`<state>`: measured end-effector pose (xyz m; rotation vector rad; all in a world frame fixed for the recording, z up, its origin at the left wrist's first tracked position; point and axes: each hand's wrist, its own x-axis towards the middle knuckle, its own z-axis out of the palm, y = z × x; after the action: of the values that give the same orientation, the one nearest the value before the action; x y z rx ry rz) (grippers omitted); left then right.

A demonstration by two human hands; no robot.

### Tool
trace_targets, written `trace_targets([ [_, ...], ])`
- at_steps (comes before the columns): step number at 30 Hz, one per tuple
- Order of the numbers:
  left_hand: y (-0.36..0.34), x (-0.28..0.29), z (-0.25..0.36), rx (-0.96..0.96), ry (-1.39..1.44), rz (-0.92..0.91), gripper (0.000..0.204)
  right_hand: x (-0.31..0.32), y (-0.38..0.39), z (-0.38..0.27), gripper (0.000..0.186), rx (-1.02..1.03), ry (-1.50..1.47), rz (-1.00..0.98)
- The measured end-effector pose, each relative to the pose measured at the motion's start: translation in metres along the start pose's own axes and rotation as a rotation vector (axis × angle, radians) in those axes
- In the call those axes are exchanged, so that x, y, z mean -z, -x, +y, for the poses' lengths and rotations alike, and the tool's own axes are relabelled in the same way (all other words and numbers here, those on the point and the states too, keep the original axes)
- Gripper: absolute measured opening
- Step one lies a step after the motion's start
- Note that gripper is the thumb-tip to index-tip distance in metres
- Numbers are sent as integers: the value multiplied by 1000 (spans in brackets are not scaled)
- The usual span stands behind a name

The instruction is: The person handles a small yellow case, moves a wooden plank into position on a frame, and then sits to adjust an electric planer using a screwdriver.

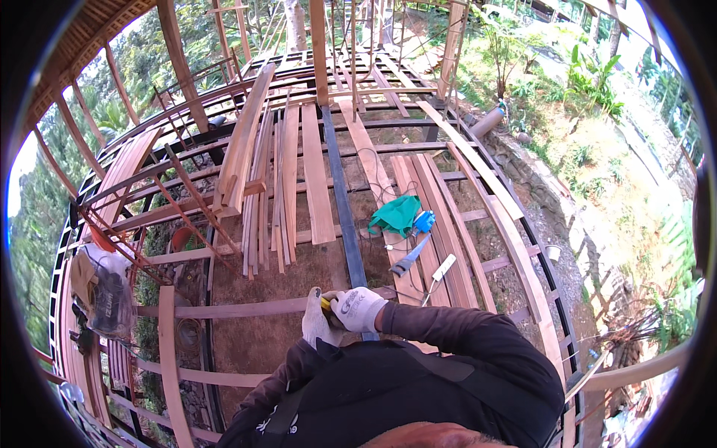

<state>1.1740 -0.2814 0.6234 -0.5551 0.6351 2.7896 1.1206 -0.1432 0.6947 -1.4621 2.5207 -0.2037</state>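
Note:
Both hands wear white work gloves and meet in front of my chest, above a dark metal beam [342, 201]. My left hand [320, 322] is closed around a small yellow object [326, 304], mostly hidden by the gloves, so its kind is unclear. My right hand [358, 308] is closed too and presses against the same object from the right. Ahead to the right, a handsaw [409, 257] lies on the planks beside a green cloth bag [396, 215] and a blue item [424, 221]. A white power strip [444, 267] with a cable rests nearer me.
Long wooden planks [317, 179] lie across an open floor frame, with bare ground between the joists [284, 309]. Rusty metal scaffolding [179, 194] stands left, near a bagged dark item [112, 302]. A wooden post [320, 52] rises ahead. A white bucket [553, 252] sits outside the frame.

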Motion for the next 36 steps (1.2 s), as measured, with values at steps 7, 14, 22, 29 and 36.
trace_targets([
  [7, -8, 7, 18, 76, -66, -151, 51, 1, -10, -3, 46, -104, -81, -8],
  [14, -27, 15, 20, 173, -179, -124, 51, 6, -6, -10, 45, -278, -138, -51],
  [22, -38, 3, 2, 313, -391, -101, 49, -15, 19, 3, 49, -370, -328, 44],
  [29, -39, -14, -18, 328, -511, 80, 48, -8, 36, 21, 33, -232, -348, -59],
  [36, -19, -35, -40, 225, -647, 206, 50, -21, 47, 36, 34, -164, -390, -133],
])
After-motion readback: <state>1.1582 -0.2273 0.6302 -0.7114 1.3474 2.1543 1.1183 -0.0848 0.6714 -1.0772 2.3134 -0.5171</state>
